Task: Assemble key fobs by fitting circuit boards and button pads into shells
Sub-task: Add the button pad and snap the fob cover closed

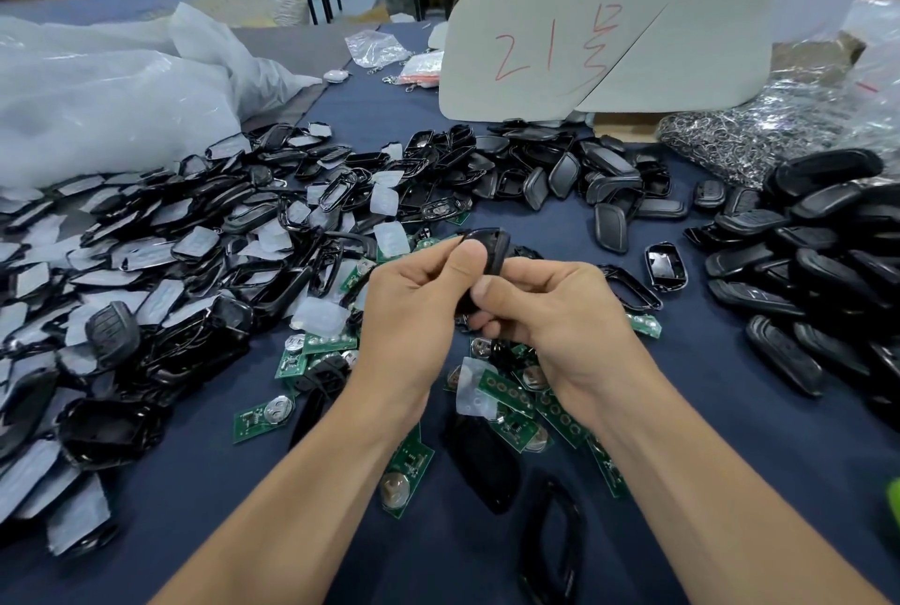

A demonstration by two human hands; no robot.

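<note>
Head view | left hand (419,307) and right hand (550,307) together grip one black fob shell (494,246), fingers (467,263) curled round it | shell held above green circuit boards (511,409) on blue desk (706,434)

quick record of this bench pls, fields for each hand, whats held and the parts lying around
left hand: grips a black fob shell, thumb on its edge
right hand: pinches the same fob shell from the other side
circuit boards: green, scattered under and around the hands
button pads: translucent, mixed with black frames at left
black fobs: piled at right
cloth: dark blue, covers the table
</note>
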